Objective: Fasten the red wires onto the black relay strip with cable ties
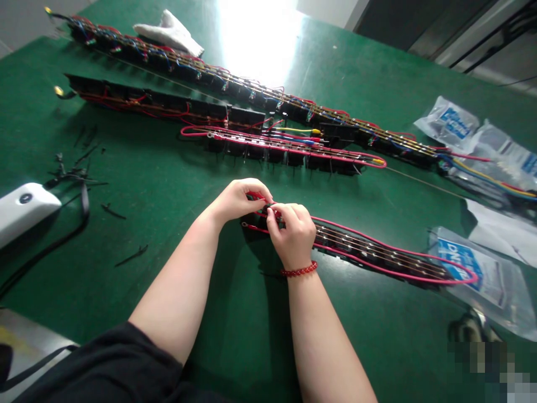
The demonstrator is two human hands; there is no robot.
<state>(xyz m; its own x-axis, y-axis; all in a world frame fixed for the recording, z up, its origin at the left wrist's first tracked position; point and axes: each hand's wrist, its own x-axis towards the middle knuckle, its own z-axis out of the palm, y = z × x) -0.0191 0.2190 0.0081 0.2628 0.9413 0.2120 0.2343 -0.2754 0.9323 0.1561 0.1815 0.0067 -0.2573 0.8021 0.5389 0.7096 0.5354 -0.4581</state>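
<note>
Thin red insulated wire [257, 195] sits pinched between my left hand [240, 200] and right hand [293, 235], both curled close at the end of a long black switch strip [369, 252] on the green work mat [168, 268], seemingly to keep the wire steady.

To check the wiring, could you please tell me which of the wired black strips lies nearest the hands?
The strip under the right hand, edged with pink wire; the other three lie farther up the mat.
</note>
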